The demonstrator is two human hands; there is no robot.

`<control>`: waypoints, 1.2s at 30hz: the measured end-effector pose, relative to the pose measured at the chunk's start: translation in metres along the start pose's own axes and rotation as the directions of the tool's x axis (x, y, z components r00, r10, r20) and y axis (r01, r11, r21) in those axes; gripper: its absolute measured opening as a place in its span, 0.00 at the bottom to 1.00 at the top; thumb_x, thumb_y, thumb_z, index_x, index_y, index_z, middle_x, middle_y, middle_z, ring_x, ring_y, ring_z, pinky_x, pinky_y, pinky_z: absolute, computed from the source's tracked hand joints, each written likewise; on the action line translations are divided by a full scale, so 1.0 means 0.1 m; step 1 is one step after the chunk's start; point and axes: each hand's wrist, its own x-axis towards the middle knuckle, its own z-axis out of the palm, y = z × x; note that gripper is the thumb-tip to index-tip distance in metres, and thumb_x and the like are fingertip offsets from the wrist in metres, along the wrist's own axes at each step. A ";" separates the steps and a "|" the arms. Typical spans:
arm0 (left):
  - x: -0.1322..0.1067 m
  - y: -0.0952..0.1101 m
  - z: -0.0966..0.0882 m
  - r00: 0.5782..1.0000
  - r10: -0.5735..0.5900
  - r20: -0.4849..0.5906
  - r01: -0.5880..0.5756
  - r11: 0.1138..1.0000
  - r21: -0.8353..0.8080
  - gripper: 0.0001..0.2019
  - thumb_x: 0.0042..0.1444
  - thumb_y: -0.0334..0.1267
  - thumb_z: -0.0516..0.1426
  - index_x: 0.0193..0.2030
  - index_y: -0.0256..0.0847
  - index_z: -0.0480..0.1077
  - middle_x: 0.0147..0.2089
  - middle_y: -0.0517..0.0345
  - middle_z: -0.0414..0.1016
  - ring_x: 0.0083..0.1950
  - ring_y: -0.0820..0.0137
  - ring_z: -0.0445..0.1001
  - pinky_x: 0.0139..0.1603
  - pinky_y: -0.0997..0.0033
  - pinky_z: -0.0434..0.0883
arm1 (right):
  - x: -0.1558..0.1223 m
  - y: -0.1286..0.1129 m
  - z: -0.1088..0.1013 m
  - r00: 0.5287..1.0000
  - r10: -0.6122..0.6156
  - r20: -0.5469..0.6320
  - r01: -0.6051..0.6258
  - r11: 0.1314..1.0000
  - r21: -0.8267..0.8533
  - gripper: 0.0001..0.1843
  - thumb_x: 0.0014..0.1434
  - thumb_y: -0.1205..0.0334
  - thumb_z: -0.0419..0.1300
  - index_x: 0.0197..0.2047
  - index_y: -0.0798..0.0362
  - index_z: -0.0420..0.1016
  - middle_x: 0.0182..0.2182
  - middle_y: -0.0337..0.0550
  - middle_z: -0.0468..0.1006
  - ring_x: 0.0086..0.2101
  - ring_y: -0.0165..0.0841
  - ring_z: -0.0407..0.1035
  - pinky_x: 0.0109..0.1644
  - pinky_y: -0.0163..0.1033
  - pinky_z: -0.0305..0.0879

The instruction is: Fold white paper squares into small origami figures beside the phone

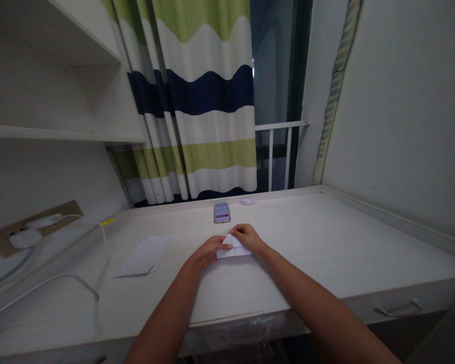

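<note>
Centre of the white desk, a folded sheet of white paper lies flat between the hands. Left hand and right hand have fingers closed over it. It seems light, thin and creasable, best held along its folded edges. Phone lies far.

obstacles near left hand and right hand: phone just ahead, on the desktop; paper sheets to the left; white cable lower left; wall far right. passage: between phone and sheets, or rightward.
</note>
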 end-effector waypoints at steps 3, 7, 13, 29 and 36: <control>-0.01 0.02 0.03 0.999 -0.009 -0.035 0.009 1.000 -0.003 0.13 0.30 0.33 0.65 0.27 0.32 0.72 0.23 0.56 0.73 0.24 0.74 0.69 0.28 0.75 0.63 | 0.00 0.01 0.00 1.000 -0.026 -0.002 0.026 0.999 -0.047 0.15 0.48 0.55 0.55 0.22 0.58 0.72 0.17 0.38 0.69 0.21 0.26 0.58 0.24 0.31 0.51; 0.00 0.03 0.08 0.995 -0.014 -0.100 0.011 0.999 -0.032 0.14 0.31 0.38 0.64 0.26 0.32 0.72 0.22 0.56 0.73 0.24 0.73 0.69 0.28 0.75 0.63 | -0.01 -0.01 0.01 0.998 -0.065 -0.004 0.065 0.995 -0.081 0.13 0.48 0.57 0.55 0.22 0.58 0.71 0.18 0.39 0.69 0.22 0.26 0.58 0.25 0.31 0.52; 0.06 -0.04 0.05 0.983 0.024 -0.181 -0.005 0.995 0.104 0.16 0.31 0.43 0.64 0.23 0.31 0.71 0.19 0.57 0.71 0.20 0.74 0.66 0.24 0.75 0.59 | -0.01 0.00 0.02 0.997 -0.044 0.061 0.044 0.999 0.009 0.16 0.49 0.53 0.54 0.20 0.58 0.69 0.17 0.37 0.67 0.21 0.25 0.57 0.24 0.31 0.52; -0.01 0.01 0.08 0.992 -0.012 -0.122 0.023 0.996 0.083 0.15 0.31 0.42 0.64 0.23 0.31 0.71 0.21 0.57 0.71 0.22 0.75 0.66 0.24 0.75 0.57 | -0.01 -0.04 0.00 0.995 0.029 0.100 -0.032 0.999 0.025 0.14 0.46 0.56 0.57 0.22 0.59 0.74 0.18 0.39 0.71 0.22 0.26 0.59 0.25 0.32 0.52; 0.02 -0.01 0.07 0.991 0.007 -0.137 0.009 0.993 0.119 0.16 0.29 0.42 0.64 0.24 0.31 0.71 0.21 0.57 0.71 0.22 0.74 0.66 0.25 0.75 0.58 | -0.01 -0.02 -0.01 0.995 0.025 0.102 -0.021 0.999 -0.040 0.13 0.45 0.57 0.58 0.21 0.59 0.73 0.16 0.37 0.68 0.19 0.24 0.55 0.23 0.31 0.50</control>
